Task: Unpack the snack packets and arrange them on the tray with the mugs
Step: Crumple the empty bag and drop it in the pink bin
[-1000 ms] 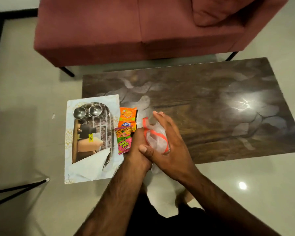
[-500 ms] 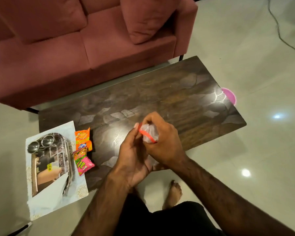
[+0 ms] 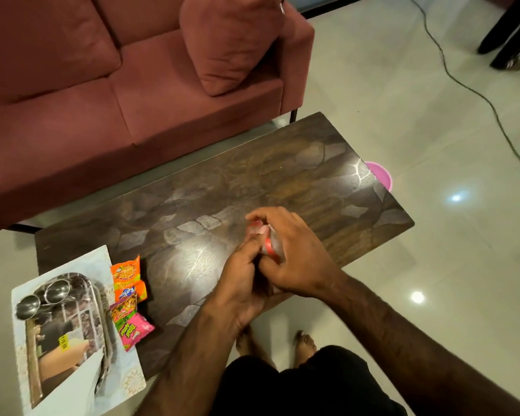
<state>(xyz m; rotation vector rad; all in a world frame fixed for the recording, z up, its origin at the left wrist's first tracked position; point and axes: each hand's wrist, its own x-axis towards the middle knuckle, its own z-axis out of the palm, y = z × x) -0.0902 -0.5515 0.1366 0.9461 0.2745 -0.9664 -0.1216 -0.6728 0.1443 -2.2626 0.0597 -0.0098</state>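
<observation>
Both hands — left hand (image 3: 246, 283) and right hand (image 3: 294, 256) — have fingers closed around the crumpled plastic bag (image 3: 269, 241); best balled tightly over the worktop (image 3: 252, 175) — clear of the snack packets (image 3: 129, 298).

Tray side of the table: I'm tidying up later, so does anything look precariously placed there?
Yes. The placemat under the steel tray hangs past the coffee table's left and near edges, so the tray and two steel mugs sit partly unsupported.
</observation>
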